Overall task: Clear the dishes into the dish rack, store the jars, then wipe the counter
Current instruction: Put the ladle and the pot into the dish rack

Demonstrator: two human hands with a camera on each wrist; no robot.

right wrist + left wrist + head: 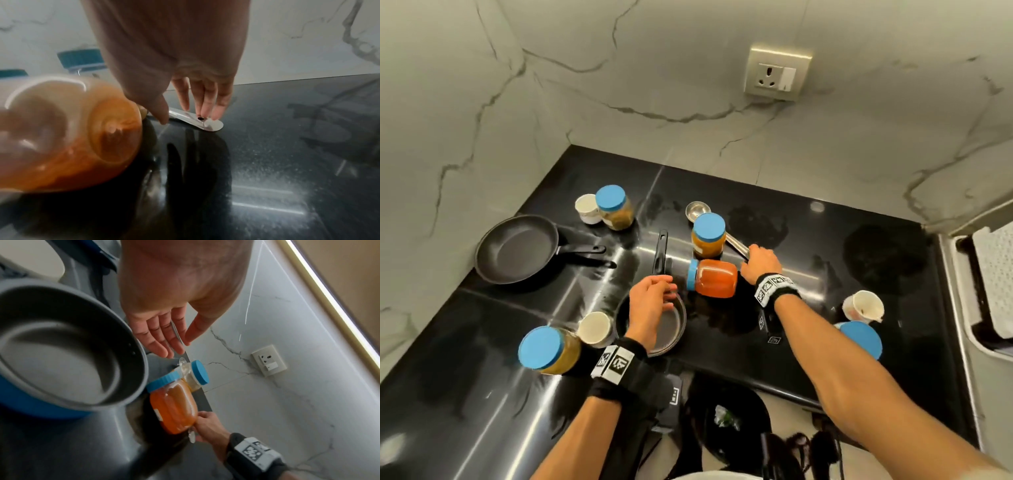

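Lying on the black countertop (825, 308) beside the toppled orange jar (714, 278), the steel ladle (736, 244) has its handle end touched by the right hand (760, 263), fingertips and thumb straight, not clamped; the left hand (650, 301) hovers spread over the saucepan (681, 325), holding nothing

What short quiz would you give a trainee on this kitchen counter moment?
1. True or false: the orange jar stands upright on the counter.
2. What does the right hand touch? A a knife; B the ladle handle; C a kettle.
3. Fill in: the left hand is open above the ____.
Key: 1 false, it lies on its side; 2 B; 3 saucepan.
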